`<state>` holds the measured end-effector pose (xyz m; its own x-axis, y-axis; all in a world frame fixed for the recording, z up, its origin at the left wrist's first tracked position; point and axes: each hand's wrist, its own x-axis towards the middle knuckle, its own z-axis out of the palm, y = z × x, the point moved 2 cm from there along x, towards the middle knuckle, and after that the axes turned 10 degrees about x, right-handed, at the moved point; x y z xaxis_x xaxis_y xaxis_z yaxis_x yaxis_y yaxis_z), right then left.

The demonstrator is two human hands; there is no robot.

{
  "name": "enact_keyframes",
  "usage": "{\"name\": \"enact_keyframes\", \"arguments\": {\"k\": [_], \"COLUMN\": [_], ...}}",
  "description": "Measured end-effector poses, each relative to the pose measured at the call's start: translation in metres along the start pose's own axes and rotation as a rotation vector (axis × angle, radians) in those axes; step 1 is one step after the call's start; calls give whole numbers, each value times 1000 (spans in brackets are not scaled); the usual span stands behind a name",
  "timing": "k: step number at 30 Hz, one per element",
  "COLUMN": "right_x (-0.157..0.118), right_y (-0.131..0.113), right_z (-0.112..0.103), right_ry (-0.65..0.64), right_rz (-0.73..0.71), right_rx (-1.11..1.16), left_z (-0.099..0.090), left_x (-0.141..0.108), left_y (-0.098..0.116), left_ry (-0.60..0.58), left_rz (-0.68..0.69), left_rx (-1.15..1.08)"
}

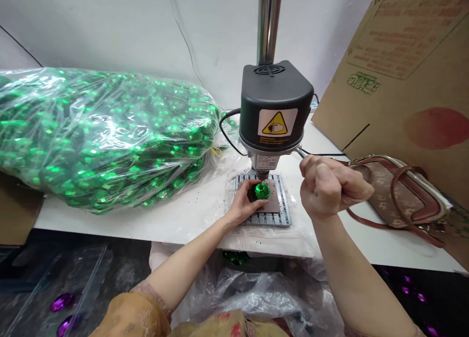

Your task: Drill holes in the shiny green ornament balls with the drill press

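A small black drill press on a chrome post stands in the middle of the table. Under its chuck sits a shiny green faceted bead, on a brown board over the slotted metal base. My left hand curls its thumb and fingers around the bead, holding it from the left. The drill bit reaches down to the bead's top; whether it has entered, I cannot tell. To the right of the motor housing, my right hand is closed around the press's feed lever, most of it hidden in the fist.
Left of the press lies a large clear plastic bag full of green beads. A brown handbag and a tall cardboard box stand at the right. Plastic sheeting hangs below the table edge; purple beads lie lower left.
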<state>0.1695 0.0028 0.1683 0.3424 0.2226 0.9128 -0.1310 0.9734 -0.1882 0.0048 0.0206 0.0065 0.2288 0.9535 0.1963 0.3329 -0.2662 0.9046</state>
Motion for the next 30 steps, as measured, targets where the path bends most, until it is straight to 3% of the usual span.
{"name": "enact_keyframes", "arguments": {"k": [17,20,23,26,30], "right_x": [-14,0,27,53,65], "right_y": [1,-2,-3,0,5], "right_z": [-5,3,14,24,25], "right_ry": [-19,59,187,208,197], "right_rz": [-73,28,258,428,462], "right_rx": [-12,1,-35,-60,-13], "left_z": [2,2,2,0,-8], "left_x": [0,-1,0,-2,-33], "left_y": [-5,-4,0,9,25], "left_ry": [-5,4,20,60,225], "left_rz": [14,14,9,16,92], "left_rx": [13,1,-32,-12,184]}}
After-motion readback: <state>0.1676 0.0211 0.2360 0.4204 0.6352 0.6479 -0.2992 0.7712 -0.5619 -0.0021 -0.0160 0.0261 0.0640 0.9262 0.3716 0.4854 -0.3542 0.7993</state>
